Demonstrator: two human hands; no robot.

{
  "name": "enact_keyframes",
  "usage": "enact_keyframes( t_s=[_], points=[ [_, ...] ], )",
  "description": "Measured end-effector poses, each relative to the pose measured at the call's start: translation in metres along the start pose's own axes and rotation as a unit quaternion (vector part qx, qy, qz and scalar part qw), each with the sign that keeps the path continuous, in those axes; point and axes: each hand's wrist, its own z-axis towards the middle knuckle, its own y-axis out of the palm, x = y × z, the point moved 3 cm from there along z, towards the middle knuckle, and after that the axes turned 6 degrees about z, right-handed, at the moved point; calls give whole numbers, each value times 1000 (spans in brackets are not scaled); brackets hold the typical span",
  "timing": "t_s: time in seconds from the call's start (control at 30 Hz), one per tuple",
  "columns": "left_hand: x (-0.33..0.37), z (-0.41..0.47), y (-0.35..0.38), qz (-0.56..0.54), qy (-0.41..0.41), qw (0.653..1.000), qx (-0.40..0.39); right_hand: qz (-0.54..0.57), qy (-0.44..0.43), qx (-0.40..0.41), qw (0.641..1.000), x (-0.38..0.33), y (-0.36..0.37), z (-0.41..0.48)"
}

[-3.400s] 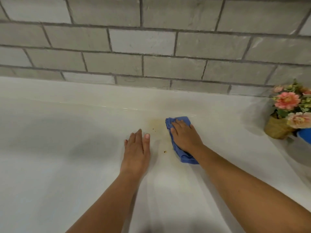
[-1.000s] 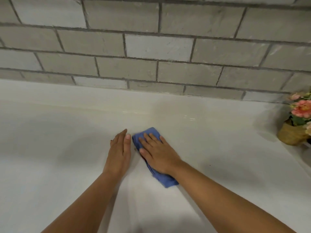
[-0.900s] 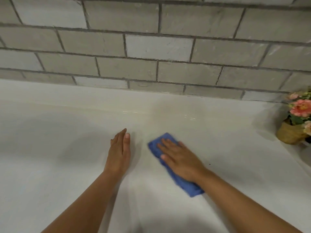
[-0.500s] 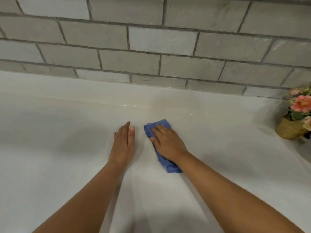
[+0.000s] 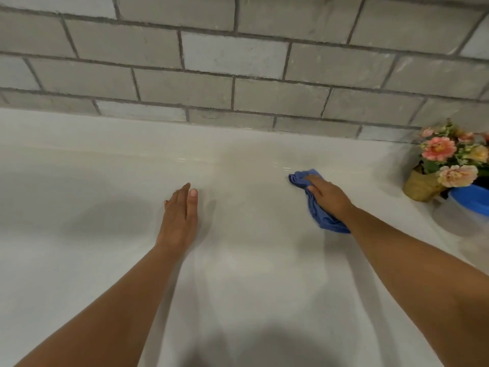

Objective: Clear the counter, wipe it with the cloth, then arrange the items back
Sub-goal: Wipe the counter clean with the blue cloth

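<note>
A crumpled blue cloth [image 5: 321, 218] lies on the white counter [image 5: 251, 260], right of centre. My right hand [image 5: 329, 197] presses down on it with straight fingers, covering its middle. My left hand [image 5: 180, 215] rests flat on the bare counter, well to the left of the cloth, palm down with fingers together.
A grey brick-tile wall [image 5: 238, 62] runs along the back of the counter. At the far right stands a small golden pot of pink flowers [image 5: 447, 162], with a blue dish [image 5: 473, 200] just in front of it, cut off by the frame edge.
My right hand has slid the cloth to the right, away from my left hand. The brownish stain seen earlier no longer shows. My left hand has stayed flat in place.
</note>
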Motion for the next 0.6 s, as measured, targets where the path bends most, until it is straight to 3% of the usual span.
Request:
enact_keyframes(
  t_s=[0.1,0.17,0.33,0.5,0.6],
  points=[
    [-2,1,0,-6,0,1000,0,13,19,52,998,0,8,-37],
    [-2,0,0,-16,0,1000,1,29,11,37,999,-15,24,-77],
    [-1,-1,-1,-39,0,999,3,8,-161,20,987,-82,58,-192],
    [0,-3,-6,-42,3,999,-10,5,-85,34,996,-52,37,-163],
    [1,-6,-8,-52,-1,999,-16,-28,40,29,998,-28,19,-126]
  ],
)
